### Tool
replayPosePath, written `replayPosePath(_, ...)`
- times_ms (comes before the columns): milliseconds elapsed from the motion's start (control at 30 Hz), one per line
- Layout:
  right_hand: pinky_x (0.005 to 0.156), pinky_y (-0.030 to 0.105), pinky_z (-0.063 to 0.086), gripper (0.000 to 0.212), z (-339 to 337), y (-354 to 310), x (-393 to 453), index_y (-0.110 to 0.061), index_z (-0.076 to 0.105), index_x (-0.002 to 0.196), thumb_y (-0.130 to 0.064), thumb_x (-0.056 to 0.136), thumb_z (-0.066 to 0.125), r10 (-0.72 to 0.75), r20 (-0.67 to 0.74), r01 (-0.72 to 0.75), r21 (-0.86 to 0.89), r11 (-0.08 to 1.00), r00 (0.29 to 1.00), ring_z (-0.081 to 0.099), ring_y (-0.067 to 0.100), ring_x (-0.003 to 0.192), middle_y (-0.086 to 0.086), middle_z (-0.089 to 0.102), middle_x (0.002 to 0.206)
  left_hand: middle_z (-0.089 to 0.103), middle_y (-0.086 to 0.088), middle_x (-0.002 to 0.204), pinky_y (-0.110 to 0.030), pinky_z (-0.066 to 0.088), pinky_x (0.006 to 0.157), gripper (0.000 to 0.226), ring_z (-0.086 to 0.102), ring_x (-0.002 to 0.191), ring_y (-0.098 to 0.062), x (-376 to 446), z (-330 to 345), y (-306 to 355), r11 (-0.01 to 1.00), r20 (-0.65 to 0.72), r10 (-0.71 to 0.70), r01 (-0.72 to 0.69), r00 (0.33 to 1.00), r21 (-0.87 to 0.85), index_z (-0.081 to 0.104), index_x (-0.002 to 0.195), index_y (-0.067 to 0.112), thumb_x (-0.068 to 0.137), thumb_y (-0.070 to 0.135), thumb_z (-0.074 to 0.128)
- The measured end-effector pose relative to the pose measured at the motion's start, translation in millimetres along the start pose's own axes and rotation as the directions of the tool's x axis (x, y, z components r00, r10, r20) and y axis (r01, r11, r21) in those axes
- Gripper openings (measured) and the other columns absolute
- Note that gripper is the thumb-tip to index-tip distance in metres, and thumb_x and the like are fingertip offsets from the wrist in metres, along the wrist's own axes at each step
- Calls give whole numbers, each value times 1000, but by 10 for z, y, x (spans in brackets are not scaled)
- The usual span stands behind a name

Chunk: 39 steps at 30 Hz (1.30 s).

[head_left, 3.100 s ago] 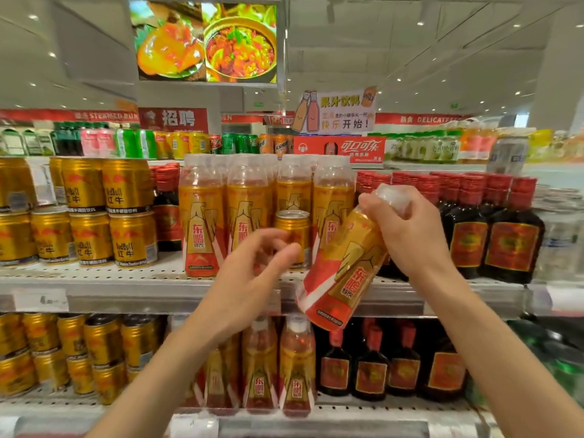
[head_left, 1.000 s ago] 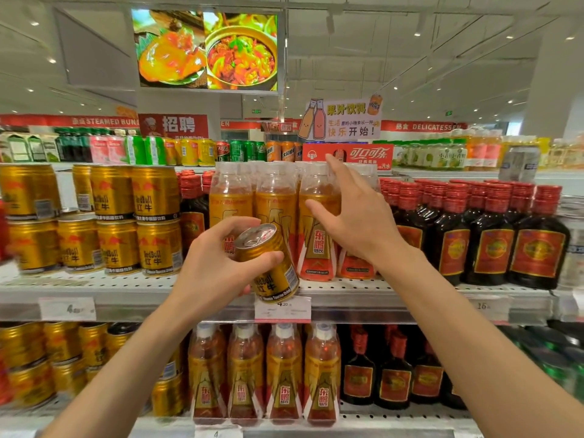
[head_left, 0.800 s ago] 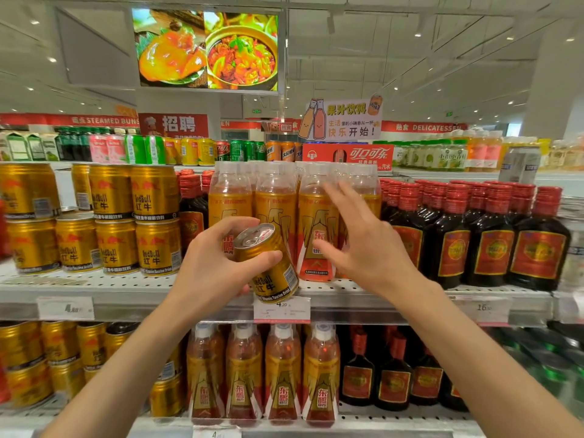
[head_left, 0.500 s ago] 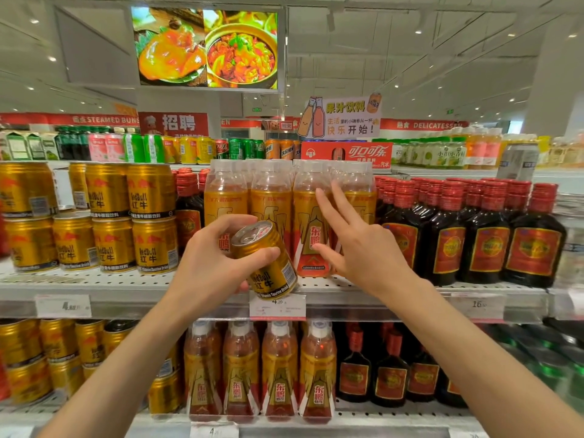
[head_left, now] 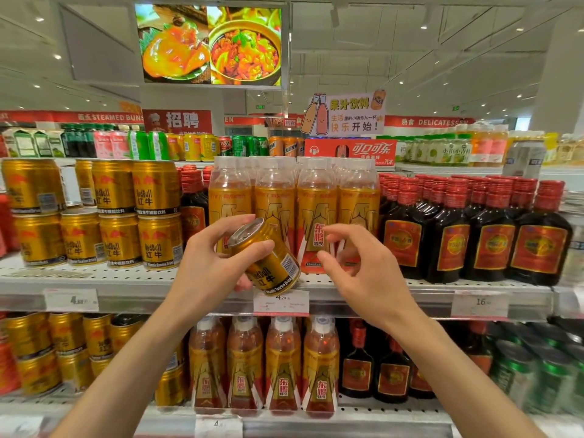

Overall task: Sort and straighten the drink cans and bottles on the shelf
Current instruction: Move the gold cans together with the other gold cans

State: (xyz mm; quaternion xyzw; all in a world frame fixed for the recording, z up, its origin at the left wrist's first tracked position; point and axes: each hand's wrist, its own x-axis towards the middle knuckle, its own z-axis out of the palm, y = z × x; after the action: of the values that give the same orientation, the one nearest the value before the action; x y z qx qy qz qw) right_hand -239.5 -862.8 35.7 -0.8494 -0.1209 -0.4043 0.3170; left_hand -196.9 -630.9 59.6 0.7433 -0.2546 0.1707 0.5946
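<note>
Gold can tilted in left grip

White ceiling with recessed spotlights. Suspended food display screen. Red wall signage band at rear. White column at right.

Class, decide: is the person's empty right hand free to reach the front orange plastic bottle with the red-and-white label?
Probably yes: the right hand hovers empty just before that orange bottle, with nothing between.
</note>
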Motion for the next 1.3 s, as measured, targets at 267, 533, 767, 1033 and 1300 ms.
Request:
replayPosePath(267,80,28,60,69,277,-447,-366,-46,40,143,-46,84,76,182,268,-242,212,947,946,67,1,98,-26,51,132,75,24,101,-23,54,42,56,62,40,-18,-182,-59,-134,978,18,-53,56,998,-202,68,125,26,72,42,77)
replayPosePath(533,92,28,56,60,690,-792,-760,-50,46,132,-43,82,79,300,227,-356,277,892,927,65,0,110,-30,59,121,78,10,95,-22,49,39,46,62,41,-15,-439,-314,-382,947,98,-101,126,990,-296,69,115,33,71,41,77)
replayPosePath(767,90,23,56,60,765,-839,-1035,-43,53,130,-36,78,84,377,230,-433,292,853,897,66,0,110,-20,64,123,80,11,96,-23,48,38,49,60,39,-16,-685,-357,-582,906,138,-197,234,971,-354,68,117,32,70,40,77)
replayPosePath(1033,93,26,52,60,905,-653,-1197,-46,57,125,-37,74,86,415,298,-501,332,799,859,67,1,107,-27,65,117,80,0,101,-24,51,39,56,62,41,-19,-888,-323,-748,878,142,-321,350,937,-326,66,127,22,74,37,74)
replayPosePath(1300,89,18,54,61,1252,-742,-1160,-41,58,125,-25,74,88,424,344,-532,343,774,838,68,3,104,-25,67,113,78,7,105,-26,55,45,56,66,46,-24,-874,-668,-973,869,153,-364,394,919,-300,64,134,22,81,37,70)
